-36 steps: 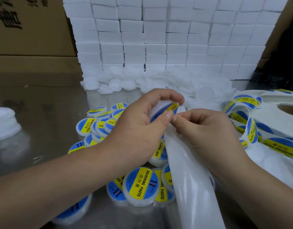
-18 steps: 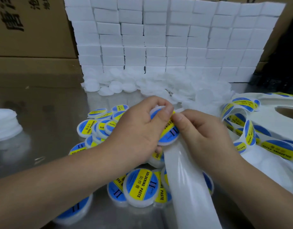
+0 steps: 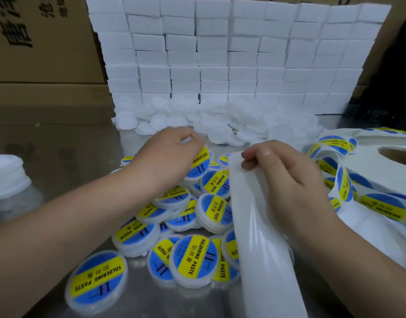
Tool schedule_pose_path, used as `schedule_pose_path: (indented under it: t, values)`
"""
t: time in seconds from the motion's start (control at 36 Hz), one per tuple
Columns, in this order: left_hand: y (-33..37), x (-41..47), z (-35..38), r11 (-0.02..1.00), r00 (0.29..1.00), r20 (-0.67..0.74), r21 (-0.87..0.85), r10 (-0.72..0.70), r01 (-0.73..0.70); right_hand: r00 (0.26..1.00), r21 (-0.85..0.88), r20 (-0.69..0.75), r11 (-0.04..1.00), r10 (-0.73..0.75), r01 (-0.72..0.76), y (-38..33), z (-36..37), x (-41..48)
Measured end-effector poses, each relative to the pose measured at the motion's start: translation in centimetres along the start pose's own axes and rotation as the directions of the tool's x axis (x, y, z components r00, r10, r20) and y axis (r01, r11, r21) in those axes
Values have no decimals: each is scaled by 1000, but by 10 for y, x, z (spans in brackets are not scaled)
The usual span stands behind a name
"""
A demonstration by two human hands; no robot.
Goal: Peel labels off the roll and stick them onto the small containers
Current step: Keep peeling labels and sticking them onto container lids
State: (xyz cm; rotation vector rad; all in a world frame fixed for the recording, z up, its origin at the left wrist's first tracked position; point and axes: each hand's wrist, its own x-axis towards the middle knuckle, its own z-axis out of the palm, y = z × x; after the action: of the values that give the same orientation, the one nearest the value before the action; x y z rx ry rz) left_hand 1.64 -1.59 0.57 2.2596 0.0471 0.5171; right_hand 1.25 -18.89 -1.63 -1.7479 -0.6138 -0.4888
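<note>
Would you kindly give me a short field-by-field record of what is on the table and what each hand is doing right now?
Surface: shiny metal table
Left hand: over a labelled container at the far side of the pile; grip blurred, cannot tell
Right hand: pinches the top end of the bare backing strip
Labelled pile: near side, blue and yellow labels reading SOLDERING PASTE
Unlabelled pile: white, behind the hands
Label roll: at right, carrying labels
Background: wall of white boxes
</note>
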Motion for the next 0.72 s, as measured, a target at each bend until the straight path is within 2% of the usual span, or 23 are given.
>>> schedule_pose_path:
  t: [0.08, 0.14, 0.19, 0.25, 0.31, 0.36, 0.42, 0.47, 0.53, 0.58, 0.67, 0.72]
  values:
    - [-11, 8, 3, 990, 995, 64, 122, -73, 65, 997, 15, 71, 1000, -17, 16, 0, 3, -2]
    - [-15, 11, 6, 970, 996, 60, 239, -58, 42, 994, 44, 100, 998, -45, 41, 1, 4, -3]
    - [-20, 11, 7, 902, 999, 34, 430, 31, -42, 988, 44, 115, 994, -102, 98, 1, 3, -4]
    - [-17, 6, 6, 866, 987, -13, 482, 159, -134, 981, 34, 123, 988, -152, 149, 0, 3, -5]
    - [-9, 1, 4, 931, 978, -56, 320, 202, -174, 976, 29, 111, 982, -187, 185, 0, 4, -5]
    - [5, -4, 3, 996, 995, 33, -15, 92, -92, 974, 43, 101, 979, -205, 201, -1, 4, -5]
    - [16, -8, 4, 937, 965, 262, -329, -26, 115, 968, 56, 104, 973, -227, 222, -3, 4, -5]
    - [21, -11, 5, 797, 888, 457, -516, -55, 315, 964, 72, 123, 971, -235, 227, -6, 4, -6]
    - [24, -13, 5, 655, 850, 525, -627, -46, 422, 964, 98, 146, 973, -223, 210, -8, 4, -8]
    - [24, -13, 3, 573, 852, 522, -683, -52, 453, 963, 126, 165, 973, -212, 193, -11, 5, -11]
    - [23, -12, 4, 548, 889, 451, -726, -78, 417, 955, 162, 210, 971, -211, 179, -16, 5, -15]
    - [21, -12, 6, 563, 930, 354, -750, -100, 347, 950, 174, 221, 967, -220, 183, -18, 3, -18]
